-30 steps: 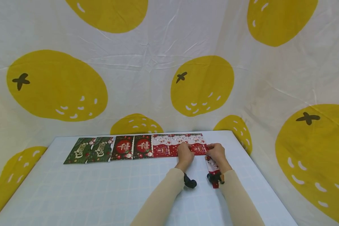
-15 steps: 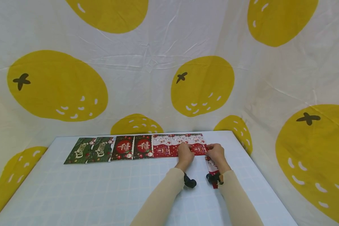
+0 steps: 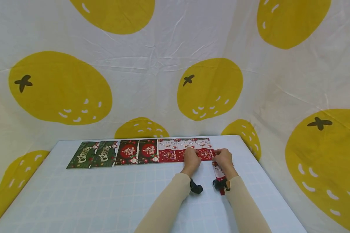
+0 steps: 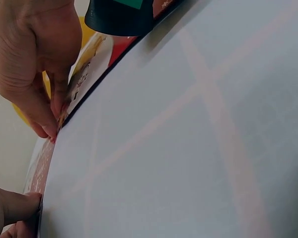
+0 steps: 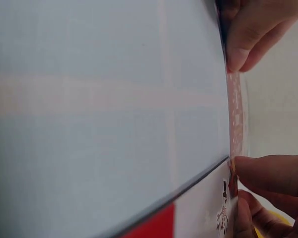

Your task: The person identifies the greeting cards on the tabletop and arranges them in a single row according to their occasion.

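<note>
A red-and-white Christmas card [image 3: 205, 152] lies at the right end of a row of cards. My left hand [image 3: 192, 160] holds its left side, with the thumb at the front edge in the left wrist view. On its right side, my right hand [image 3: 223, 159] pinches the corner; its fingers [image 5: 268, 173] show close up in the right wrist view. Another red-and-white card [image 3: 219, 171] lies nearer, partly hidden under my right hand and wrist; its white part [image 5: 206, 206] shows in the right wrist view. Left of my hands lies a matching red-and-white card [image 3: 167, 156].
Further left, the row continues with two dark cards bearing red circles [image 3: 147, 152] and two green cards [image 3: 103, 154]. All lie on a pale blue checked tabletop [image 3: 105, 197]. A white curtain [image 3: 160, 90] with yellow fruit prints rises behind the table and along its right side.
</note>
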`<state>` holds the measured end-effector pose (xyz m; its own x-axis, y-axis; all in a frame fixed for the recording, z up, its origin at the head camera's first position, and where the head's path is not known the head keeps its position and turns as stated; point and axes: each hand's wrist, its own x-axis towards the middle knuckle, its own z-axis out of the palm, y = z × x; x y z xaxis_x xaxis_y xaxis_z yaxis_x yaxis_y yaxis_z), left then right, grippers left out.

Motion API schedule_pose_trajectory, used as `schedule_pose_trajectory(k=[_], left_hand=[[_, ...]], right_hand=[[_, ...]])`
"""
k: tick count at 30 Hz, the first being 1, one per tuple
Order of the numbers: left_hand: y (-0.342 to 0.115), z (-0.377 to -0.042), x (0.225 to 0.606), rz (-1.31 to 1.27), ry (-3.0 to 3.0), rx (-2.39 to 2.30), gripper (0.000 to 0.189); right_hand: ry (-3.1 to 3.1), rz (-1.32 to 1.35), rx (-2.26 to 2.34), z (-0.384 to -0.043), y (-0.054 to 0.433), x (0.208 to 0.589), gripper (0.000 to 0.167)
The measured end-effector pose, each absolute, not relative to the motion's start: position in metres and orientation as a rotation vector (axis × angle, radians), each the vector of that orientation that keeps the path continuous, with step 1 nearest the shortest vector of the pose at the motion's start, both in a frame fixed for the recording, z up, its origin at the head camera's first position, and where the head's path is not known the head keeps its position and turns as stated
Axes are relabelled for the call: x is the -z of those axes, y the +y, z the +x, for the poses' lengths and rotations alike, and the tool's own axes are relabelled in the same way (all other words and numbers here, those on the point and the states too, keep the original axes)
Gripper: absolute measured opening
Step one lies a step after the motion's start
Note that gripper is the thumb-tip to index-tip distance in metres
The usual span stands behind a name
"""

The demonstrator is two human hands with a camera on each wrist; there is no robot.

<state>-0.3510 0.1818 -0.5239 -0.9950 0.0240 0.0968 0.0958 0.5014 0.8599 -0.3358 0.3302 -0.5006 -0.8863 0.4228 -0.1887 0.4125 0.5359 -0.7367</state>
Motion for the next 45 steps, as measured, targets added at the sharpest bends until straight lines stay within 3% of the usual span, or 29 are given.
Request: schedule_pose_trajectory(k=[45], left_hand=[[0.177, -0.354, 0.513, -0.192, -2.818, 1.453, 0.025]], right_hand=[[-2.723, -0.692, -1.283, -0.336, 0.327, 0.501, 0.04]])
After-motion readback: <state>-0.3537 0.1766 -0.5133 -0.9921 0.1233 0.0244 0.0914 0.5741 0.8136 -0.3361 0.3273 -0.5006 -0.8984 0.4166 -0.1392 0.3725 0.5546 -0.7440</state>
